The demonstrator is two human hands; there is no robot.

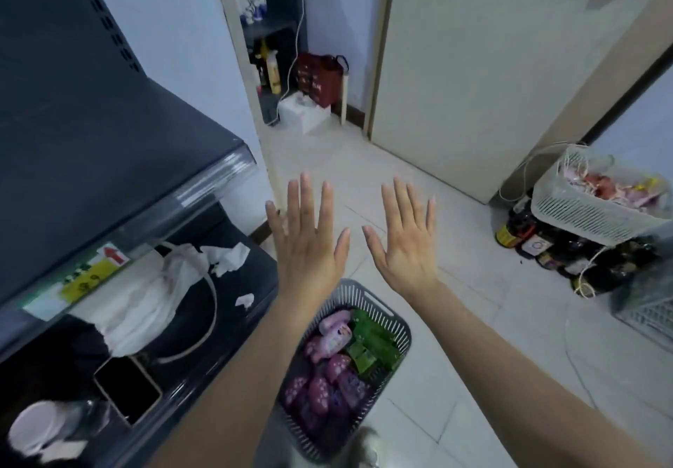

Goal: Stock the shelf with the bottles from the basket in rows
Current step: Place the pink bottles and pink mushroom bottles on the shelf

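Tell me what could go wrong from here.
1. The lower shelf already holds a phone, a white bag and crumpled tissue; rows there could be cramped or knock the phone off.
2. The pink bottles and green bottles lie jumbled in the basket; lifting one may tumble others.

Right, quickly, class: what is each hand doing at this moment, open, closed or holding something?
Left hand: open, spread wide, holding nothing.
Right hand: open, spread wide, holding nothing.

phone [127, 389] | white bag [145, 296] | red bag [318, 79] | white basket [590, 216] above dark bottles [546, 249]
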